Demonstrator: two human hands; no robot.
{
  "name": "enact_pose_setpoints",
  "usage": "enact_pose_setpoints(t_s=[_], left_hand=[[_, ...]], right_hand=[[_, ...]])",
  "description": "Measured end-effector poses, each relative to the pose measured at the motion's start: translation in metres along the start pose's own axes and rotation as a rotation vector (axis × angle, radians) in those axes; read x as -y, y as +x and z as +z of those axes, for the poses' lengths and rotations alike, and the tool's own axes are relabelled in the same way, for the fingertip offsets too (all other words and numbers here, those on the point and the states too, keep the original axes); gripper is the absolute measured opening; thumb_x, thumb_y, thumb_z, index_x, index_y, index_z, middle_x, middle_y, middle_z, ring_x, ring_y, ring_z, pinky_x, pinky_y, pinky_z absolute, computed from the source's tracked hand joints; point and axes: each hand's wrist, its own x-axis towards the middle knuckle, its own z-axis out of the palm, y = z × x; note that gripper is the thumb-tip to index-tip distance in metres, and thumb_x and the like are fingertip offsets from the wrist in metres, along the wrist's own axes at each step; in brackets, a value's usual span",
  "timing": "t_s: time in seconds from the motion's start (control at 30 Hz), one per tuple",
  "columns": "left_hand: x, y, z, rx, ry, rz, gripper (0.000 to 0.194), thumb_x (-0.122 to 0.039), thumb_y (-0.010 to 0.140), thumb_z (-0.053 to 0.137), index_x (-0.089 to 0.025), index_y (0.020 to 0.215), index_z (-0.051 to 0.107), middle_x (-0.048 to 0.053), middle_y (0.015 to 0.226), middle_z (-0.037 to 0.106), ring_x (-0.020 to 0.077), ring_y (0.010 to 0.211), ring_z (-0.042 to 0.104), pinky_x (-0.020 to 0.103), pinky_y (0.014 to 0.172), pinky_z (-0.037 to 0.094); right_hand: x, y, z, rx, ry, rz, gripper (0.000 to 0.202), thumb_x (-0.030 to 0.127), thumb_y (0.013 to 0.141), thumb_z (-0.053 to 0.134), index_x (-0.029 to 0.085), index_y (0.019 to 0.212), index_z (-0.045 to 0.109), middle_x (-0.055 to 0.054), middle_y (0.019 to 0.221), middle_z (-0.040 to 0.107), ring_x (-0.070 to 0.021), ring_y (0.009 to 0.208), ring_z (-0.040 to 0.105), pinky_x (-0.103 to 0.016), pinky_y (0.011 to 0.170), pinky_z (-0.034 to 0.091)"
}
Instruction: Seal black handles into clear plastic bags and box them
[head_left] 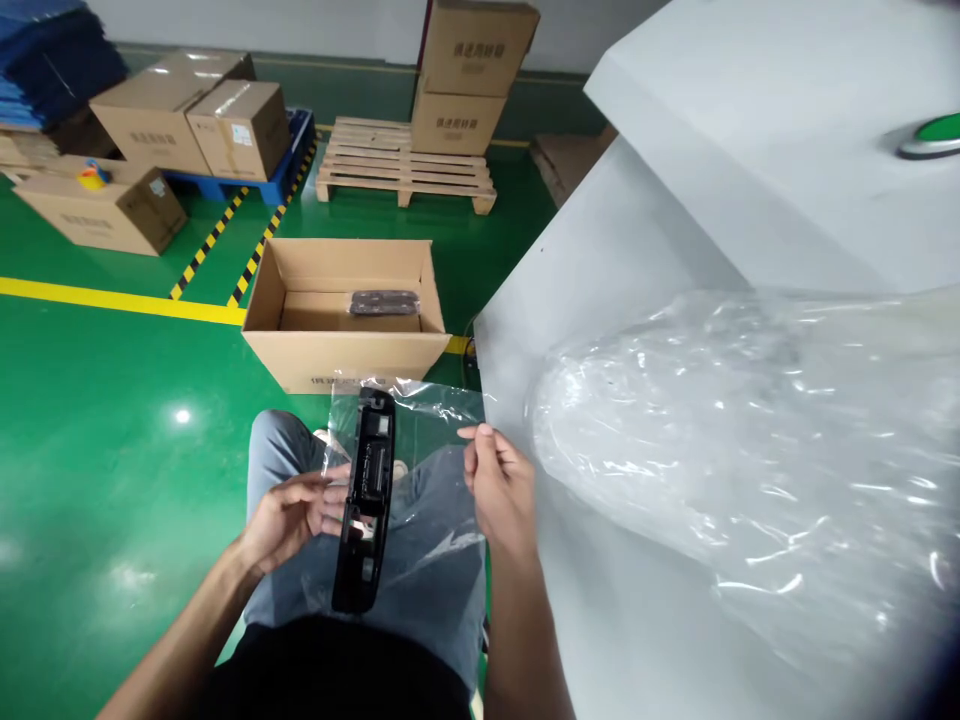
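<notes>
A long black plastic part [367,500] lies lengthwise inside a clear plastic bag [431,430], above my lap. My left hand [296,515] is at the part's left side, its fingers reaching behind the part and wrapped round it through the film. On the bag's right side, my right hand [499,480] pinches the film between thumb and index finger. Beyond my knees stands an open cardboard box [345,355] with a wrapped dark part [384,302] lying inside.
At the right, a pile of clear plastic bags [720,450] lies on a white surface [600,570]. Closed cartons [172,120], a wooden pallet [405,175] and stacked cartons [476,75] stand further back on the green floor [97,420].
</notes>
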Motion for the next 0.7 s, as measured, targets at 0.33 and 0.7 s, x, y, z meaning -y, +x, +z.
enact_pose_setpoints(t_s=[0.33,0.7], left_hand=[[0.009,0.014,0.002,-0.210,0.269,0.090,0.066,-0.035,0.069,0.098,-0.020,0.127,0.072,0.012,0.111,0.079,0.0224,0.088,0.077,0.022,0.062,0.048],[-0.129,0.104,0.002,-0.090,0.297,0.218,0.067,-0.032,0.065,0.099,-0.018,0.124,0.072,0.011,0.104,0.079,0.0264,0.086,0.080,0.026,0.062,0.058]], right_hand=[[-0.006,0.009,0.004,0.109,-0.027,0.002,0.061,0.081,0.085,0.064,0.021,0.091,0.072,0.004,0.059,0.056,-0.0127,0.050,0.047,-0.026,0.045,0.037],[-0.047,0.057,-0.029,0.101,-0.150,-0.076,0.073,0.087,0.078,0.061,0.022,0.108,0.080,-0.016,0.092,0.080,-0.0309,0.077,0.078,-0.040,0.064,0.064]])
